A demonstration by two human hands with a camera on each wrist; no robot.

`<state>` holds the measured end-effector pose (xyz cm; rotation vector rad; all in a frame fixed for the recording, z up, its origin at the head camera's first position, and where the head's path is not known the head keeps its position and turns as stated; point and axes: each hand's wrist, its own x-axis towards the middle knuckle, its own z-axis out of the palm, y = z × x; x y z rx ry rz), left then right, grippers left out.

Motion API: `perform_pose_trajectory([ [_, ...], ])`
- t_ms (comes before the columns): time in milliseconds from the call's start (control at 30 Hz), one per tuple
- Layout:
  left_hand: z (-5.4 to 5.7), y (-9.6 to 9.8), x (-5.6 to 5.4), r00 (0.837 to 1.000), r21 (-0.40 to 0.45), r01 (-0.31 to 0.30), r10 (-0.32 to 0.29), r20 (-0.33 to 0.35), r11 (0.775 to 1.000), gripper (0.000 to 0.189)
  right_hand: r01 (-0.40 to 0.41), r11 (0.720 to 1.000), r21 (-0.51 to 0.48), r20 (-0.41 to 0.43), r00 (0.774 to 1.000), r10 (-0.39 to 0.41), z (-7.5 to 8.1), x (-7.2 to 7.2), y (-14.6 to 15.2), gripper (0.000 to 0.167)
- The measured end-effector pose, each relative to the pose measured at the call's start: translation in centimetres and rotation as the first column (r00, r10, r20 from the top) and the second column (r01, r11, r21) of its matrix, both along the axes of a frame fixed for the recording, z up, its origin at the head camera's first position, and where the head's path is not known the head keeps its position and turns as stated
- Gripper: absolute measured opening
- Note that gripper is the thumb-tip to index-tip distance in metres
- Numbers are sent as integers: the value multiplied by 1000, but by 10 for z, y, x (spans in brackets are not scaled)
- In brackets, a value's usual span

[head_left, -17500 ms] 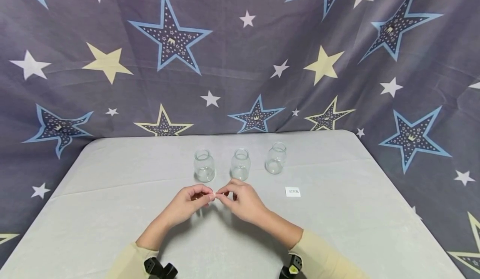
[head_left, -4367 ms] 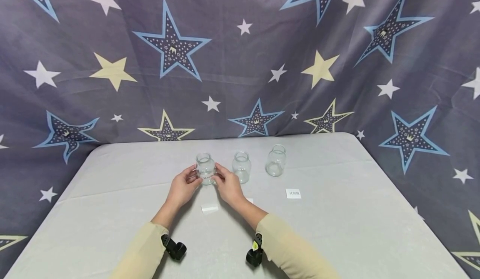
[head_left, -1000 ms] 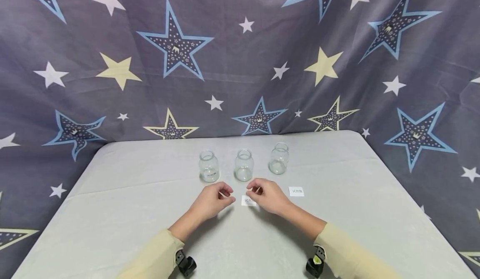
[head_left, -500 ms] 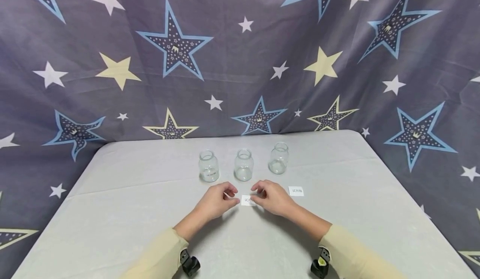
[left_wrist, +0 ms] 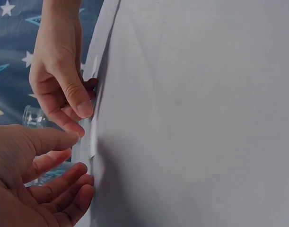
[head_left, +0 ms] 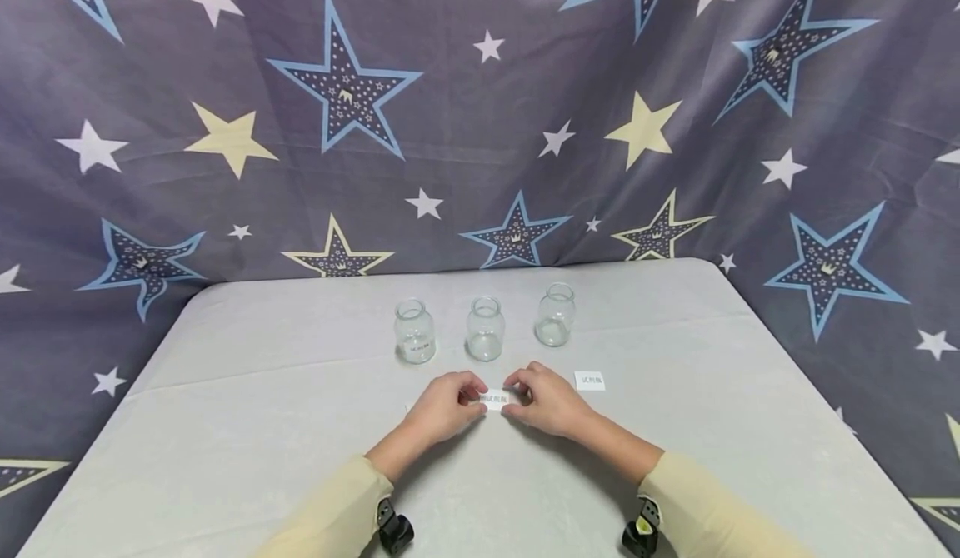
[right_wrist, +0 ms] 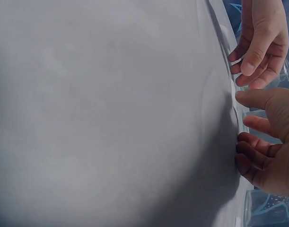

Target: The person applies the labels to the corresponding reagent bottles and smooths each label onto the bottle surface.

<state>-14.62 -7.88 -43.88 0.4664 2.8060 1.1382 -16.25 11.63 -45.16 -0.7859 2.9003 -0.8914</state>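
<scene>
A small white printed label (head_left: 495, 400) lies on the grey table (head_left: 247, 425) between my two hands. At its left end my left hand (head_left: 474, 396) pinches it with thumb and curled fingers. My right hand (head_left: 513, 397) pinches the right end. In the left wrist view the label (left_wrist: 93, 146) shows edge-on between my left hand (left_wrist: 71, 158) and my right hand (left_wrist: 82, 116). Three clear glass jars stand in a row behind: the left jar (head_left: 415, 331) bears a label, while the middle jar (head_left: 485, 329) and right jar (head_left: 555, 315) are bare.
A second white label (head_left: 589, 381) lies on the table to the right of my right hand. A star-patterned cloth (head_left: 480, 125) hangs behind the table and drapes past its sides. Black wrist cameras (head_left: 393, 533) sit under both sleeves.
Over the last second both hands closed in on the label from either side and now hold its ends. Earlier, my hands were on the left jar, which now carries a label.
</scene>
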Motion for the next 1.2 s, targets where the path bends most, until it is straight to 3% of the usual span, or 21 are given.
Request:
perform_pose_trajectory([
  [267,-4,2,-3,999,-48,-33,32,-8,998,19,9,999,34,4,1000,-9,0,1,-2,30],
  [567,-6,5,-6,999,-119,-25,20,-35,993,23,4,999,46,-1,1000,-4,0,1,-4,26],
  [1200,-6,7,-4,999,-129,-31,30,-10,991,19,-15,1000,21,0,1000,15,0,-1,-5,23],
])
